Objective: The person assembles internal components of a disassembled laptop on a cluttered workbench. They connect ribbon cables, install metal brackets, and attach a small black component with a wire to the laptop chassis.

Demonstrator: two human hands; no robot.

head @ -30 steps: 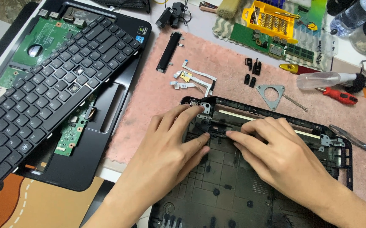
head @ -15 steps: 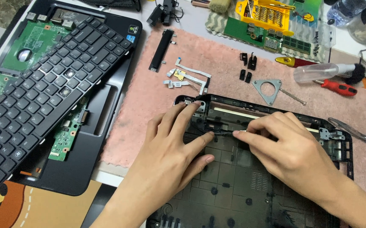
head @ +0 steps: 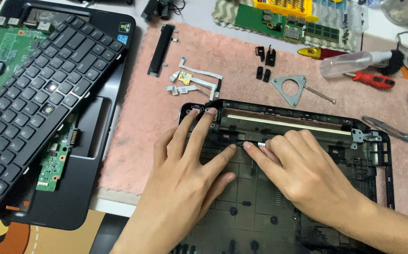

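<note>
Both hands have slid a little leftward along the hinge-side rim of the black plastic laptop base shell [head: 307, 197] since a second ago, and the view has drawn closer. That shell lies on the pink fuzzy work mat [head: 133, 131], toward the mat's near right part, its rear rim facing the far edge. The left hand [head: 185, 178] rests flat and open on the shell's near left corner, index and middle fingertips on the rear rim, thumb stretched rightward. The right hand [head: 302, 174] lies over the shell's middle, fingers curled, and seems to pinch a small dark cable or strip [head: 251, 142] just under the rear rim; the view is too poor to be sure of the grip. Left thumb and right forefinger almost meet there.

Beside the mat's left edge lies a black laptop top cover with a loosened black keyboard [head: 39, 94] over a green circuit board [head: 55, 160]. Near the mat's far edge lie a black plastic bar [head: 160, 49], white flat ribbon cables [head: 194, 81], a grey triangular metal bracket [head: 289, 89] and a red-handled screwdriver [head: 372, 80].
</note>
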